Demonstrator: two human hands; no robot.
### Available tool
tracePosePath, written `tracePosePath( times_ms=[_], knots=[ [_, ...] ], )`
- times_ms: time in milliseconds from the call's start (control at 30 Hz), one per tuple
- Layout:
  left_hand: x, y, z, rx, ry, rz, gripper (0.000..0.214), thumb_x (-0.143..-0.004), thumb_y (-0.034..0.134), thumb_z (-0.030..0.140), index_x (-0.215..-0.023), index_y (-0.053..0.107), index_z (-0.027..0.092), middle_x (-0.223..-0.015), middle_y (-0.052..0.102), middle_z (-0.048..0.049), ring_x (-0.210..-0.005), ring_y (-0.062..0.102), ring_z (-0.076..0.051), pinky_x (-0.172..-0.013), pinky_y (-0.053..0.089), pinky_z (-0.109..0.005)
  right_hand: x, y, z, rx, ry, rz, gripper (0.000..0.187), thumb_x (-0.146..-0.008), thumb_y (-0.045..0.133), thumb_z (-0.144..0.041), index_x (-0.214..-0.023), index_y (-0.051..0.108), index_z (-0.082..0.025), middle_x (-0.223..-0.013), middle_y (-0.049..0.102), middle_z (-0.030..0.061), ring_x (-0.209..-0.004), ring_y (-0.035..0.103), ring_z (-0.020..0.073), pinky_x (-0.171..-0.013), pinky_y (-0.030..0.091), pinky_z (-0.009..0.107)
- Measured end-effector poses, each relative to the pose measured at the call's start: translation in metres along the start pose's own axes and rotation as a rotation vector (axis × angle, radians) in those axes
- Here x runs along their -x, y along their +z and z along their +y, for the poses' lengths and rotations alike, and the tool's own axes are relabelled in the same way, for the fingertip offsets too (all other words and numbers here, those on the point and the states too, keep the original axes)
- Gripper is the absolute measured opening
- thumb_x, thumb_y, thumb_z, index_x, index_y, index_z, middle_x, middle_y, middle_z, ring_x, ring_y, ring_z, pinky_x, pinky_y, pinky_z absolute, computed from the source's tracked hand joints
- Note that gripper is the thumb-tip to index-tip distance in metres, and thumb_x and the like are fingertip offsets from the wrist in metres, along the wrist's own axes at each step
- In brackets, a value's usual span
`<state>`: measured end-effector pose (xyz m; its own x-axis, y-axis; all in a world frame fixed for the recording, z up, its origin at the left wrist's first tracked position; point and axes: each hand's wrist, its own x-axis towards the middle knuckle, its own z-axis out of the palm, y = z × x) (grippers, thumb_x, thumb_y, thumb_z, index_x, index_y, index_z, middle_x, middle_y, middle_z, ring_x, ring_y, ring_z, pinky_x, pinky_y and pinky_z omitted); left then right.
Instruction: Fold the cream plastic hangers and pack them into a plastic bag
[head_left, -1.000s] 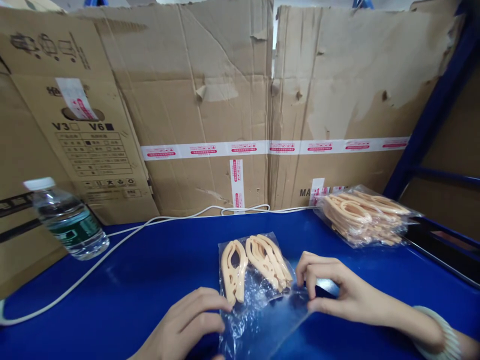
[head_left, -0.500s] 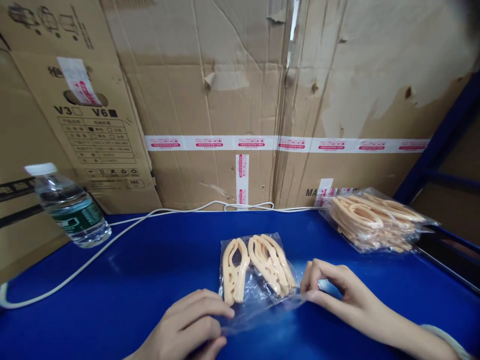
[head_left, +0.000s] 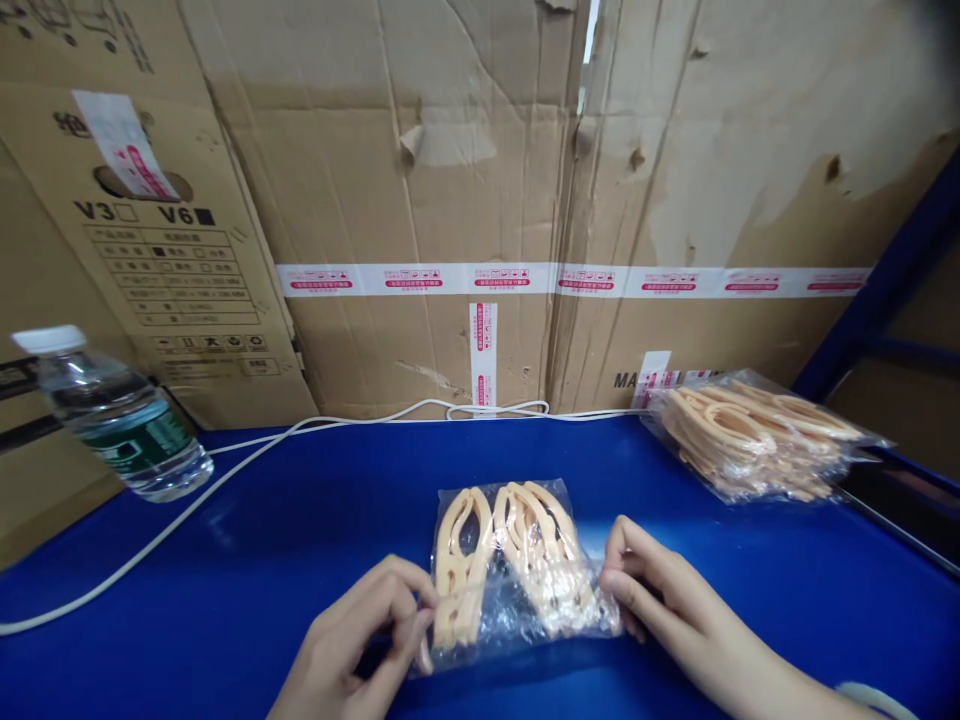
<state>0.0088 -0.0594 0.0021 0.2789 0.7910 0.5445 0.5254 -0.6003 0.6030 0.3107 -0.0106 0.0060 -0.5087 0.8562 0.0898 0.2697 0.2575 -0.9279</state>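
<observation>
A clear plastic bag [head_left: 517,600] with several peach plastic folding hangers [head_left: 517,550] inside lies on the blue table [head_left: 300,520] right in front of me. My left hand [head_left: 360,640] pinches the bag's lower left corner between thumb and fingers. My right hand [head_left: 660,600] has its fingertips pressed on the bag's right edge, fingers curled. The bag's open end is folded over toward the hangers.
A bagged stack of the same peach hangers [head_left: 757,435] lies at the back right. A water bottle [head_left: 112,415] lies tilted at the left. A white cable [head_left: 247,460] runs along the table's back. Taped cardboard boxes [head_left: 465,200] wall off the rear. A blue rack post [head_left: 885,290] stands at right.
The bag's loose open end, spread flat toward me before, has been folded up over the hangers. Both hands have closed in on the bag's two sides.
</observation>
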Motion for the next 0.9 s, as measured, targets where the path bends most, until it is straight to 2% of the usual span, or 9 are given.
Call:
tracePosePath(
  times_ms=[100, 200, 300, 367, 400, 500, 700, 900],
  knots=[
    [0.0, -0.001, -0.005, -0.104, 0.044, 0.013, 0.026, -0.094, 0.047, 0.009, -0.072, 0.049, 0.022, -0.069, 0.061, -0.0014, -0.084, 0.066, -0.018, -0.059, 0.054, -0.019, -0.005, 0.005, 0.001, 0.033, -0.029, 0.02, 0.04, -0.099, 0.038, -0.059, -0.082, 0.035, -0.024, -0.063, 0.049, -0.0047, -0.056, 0.044, 0.0126, -0.055, 0.036, 0.023],
    [0.002, 0.0, -0.008, -0.139, 0.053, 0.001, 0.024, -0.093, 0.046, 0.008, -0.076, 0.052, 0.024, -0.068, 0.06, -0.0011, -0.098, 0.065, -0.022, -0.064, 0.055, -0.02, -0.007, 0.008, 0.002, 0.083, -0.048, 0.035, 0.03, -0.102, 0.036, -0.053, -0.092, 0.034, -0.025, -0.062, 0.048, -0.0068, -0.055, 0.04, 0.0131, -0.055, 0.034, 0.024],
    [0.003, 0.004, -0.011, -0.049, -0.05, 0.008, 0.023, -0.096, 0.04, 0.011, -0.081, 0.053, 0.022, -0.093, 0.063, -0.0038, -0.071, 0.069, -0.015, -0.055, 0.054, -0.019, -0.006, 0.01, 0.004, 0.199, -0.11, 0.095, 0.017, -0.103, 0.035, -0.042, -0.106, 0.033, -0.026, -0.061, 0.042, -0.0091, -0.053, 0.034, 0.0133, -0.052, 0.031, 0.023],
    [0.003, 0.007, -0.013, 0.015, -0.121, 0.034, 0.023, -0.097, 0.038, 0.014, -0.082, 0.053, 0.021, -0.106, 0.058, -0.0047, -0.052, 0.062, -0.007, -0.052, 0.054, -0.019, -0.006, 0.01, 0.006, 0.292, -0.188, 0.094, 0.01, -0.103, 0.034, -0.034, -0.1, 0.038, -0.025, -0.064, 0.042, -0.0076, -0.055, 0.034, 0.0129, -0.052, 0.032, 0.023],
    [0.002, 0.008, -0.014, 0.033, -0.137, 0.041, 0.022, -0.097, 0.038, 0.014, -0.083, 0.054, 0.021, -0.107, 0.057, -0.0044, -0.049, 0.06, -0.005, -0.052, 0.054, -0.019, -0.006, 0.009, 0.007, 0.329, -0.223, 0.076, 0.013, -0.103, 0.034, -0.031, -0.093, 0.04, -0.025, -0.066, 0.042, -0.0065, -0.055, 0.035, 0.0125, -0.053, 0.032, 0.023],
    [0.0, 0.007, -0.016, 0.03, -0.138, 0.028, 0.019, -0.097, 0.043, 0.015, -0.083, 0.055, 0.021, -0.105, 0.055, -0.0037, -0.049, 0.06, -0.005, -0.053, 0.054, -0.018, -0.007, 0.008, 0.006, 0.398, -0.274, 0.025, 0.021, -0.103, 0.036, -0.026, -0.084, 0.045, -0.023, -0.068, 0.048, -0.0041, -0.057, 0.042, 0.0118, -0.054, 0.036, 0.022],
    [-0.004, 0.0, -0.018, -0.009, -0.157, -0.083, 0.017, -0.096, 0.045, 0.014, -0.085, 0.055, 0.023, -0.089, 0.056, 0.0003, -0.055, 0.063, -0.009, -0.056, 0.052, -0.018, -0.006, 0.004, 0.003, 0.432, -0.306, 0.052, 0.014, -0.1, 0.044, -0.021, -0.093, 0.057, -0.023, -0.078, 0.064, -0.001, -0.066, 0.06, 0.0129, -0.062, 0.045, 0.02],
    [-0.01, -0.004, -0.013, -0.125, -0.103, -0.124, 0.018, -0.098, 0.043, 0.016, -0.088, 0.055, 0.024, -0.079, 0.058, 0.0017, -0.066, 0.061, -0.012, -0.062, 0.049, -0.02, -0.004, 0.002, 0.008, 0.463, -0.322, 0.045, 0.015, -0.099, 0.047, -0.017, -0.092, 0.059, -0.023, -0.08, 0.067, -0.0011, -0.069, 0.065, 0.0129, -0.062, 0.047, 0.02]
  ],
)
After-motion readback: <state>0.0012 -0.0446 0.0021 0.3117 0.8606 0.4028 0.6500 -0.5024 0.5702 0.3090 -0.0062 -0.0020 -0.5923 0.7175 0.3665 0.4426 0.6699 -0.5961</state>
